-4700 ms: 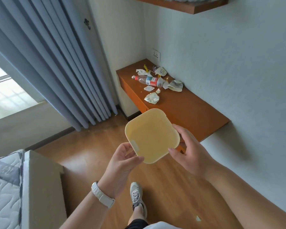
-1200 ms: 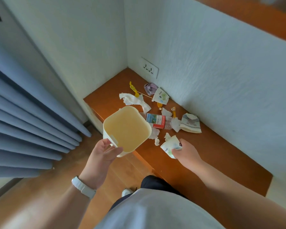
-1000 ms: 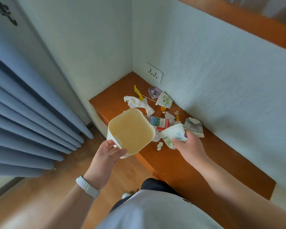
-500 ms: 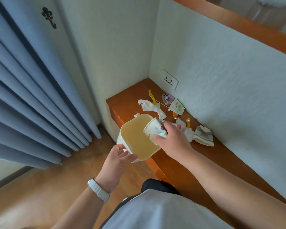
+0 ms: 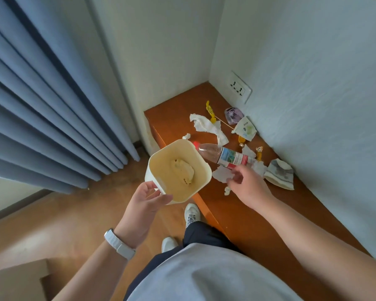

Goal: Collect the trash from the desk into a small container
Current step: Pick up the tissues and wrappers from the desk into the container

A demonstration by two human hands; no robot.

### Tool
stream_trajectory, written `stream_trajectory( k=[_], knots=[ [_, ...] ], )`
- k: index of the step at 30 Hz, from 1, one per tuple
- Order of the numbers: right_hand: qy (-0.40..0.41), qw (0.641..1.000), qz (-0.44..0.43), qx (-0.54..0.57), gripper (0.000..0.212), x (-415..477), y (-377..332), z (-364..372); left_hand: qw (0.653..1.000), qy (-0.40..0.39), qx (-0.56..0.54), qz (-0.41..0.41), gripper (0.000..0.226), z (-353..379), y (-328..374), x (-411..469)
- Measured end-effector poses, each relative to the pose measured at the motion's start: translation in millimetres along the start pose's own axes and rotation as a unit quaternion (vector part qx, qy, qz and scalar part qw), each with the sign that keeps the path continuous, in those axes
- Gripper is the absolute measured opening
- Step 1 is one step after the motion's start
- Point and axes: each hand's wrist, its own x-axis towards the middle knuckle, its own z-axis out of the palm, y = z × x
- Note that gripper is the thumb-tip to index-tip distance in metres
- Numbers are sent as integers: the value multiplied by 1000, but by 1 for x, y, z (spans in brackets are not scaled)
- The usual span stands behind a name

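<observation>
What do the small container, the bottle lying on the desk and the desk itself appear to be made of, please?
Small container: likely matte cream plastic, with smooth rounded walls.
Bottle: clear glossy plastic, see-through with a printed label and red cap.
Desk: orange-brown wood or wood-look laminate, with a slight sheen; which one is unclear.

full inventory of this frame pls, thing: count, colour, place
container: 1, cream, held at the desk's front edge
crumpled cup: 1, pale, inside container
bottle: 1, clear, red cap, lying on desk
tissue scraps: several, white, spread over desk
flattened cups: 2, white printed, by the wall
yellow wrappers: a few, near tissue and wall
purple wrapper: 1, below socket
desk: 1, orange-brown, in corner
socket: 1, white, on wall
curtain: 1, blue-grey, left
left hand: grips container
right hand: over scraps, holding nothing
</observation>
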Motion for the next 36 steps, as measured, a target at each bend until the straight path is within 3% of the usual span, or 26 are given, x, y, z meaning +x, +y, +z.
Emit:
stream_trajectory(
  k=[3,7,10,17,22,29,33,36],
  knots=[
    [-43,997,8,-69,39,5,24,18,1000,3,-4,-7,48,-2,2,4],
    [-50,992,15,-112,51,3,42,41,1000,9,-7,-19,58,-3,4,11],
    [-46,991,8,-124,43,6,49,55,1000,11,-12,-26,73,0,9,19],
    [-46,982,-46,-179,29,13,55,66,999,18,-7,-30,78,3,16,27],
    [-43,980,-34,-189,25,18,50,65,999,15,2,-39,62,-1,17,29],
    [28,997,-44,-54,14,14,23,46,999,5,9,-39,62,-2,22,21],
    [107,986,-122,46,12,9,-17,20,999,-2,11,-34,63,-6,25,16],
    [120,969,-206,71,10,6,-53,9,999,-8,10,-32,62,-7,26,14]
  ],
)
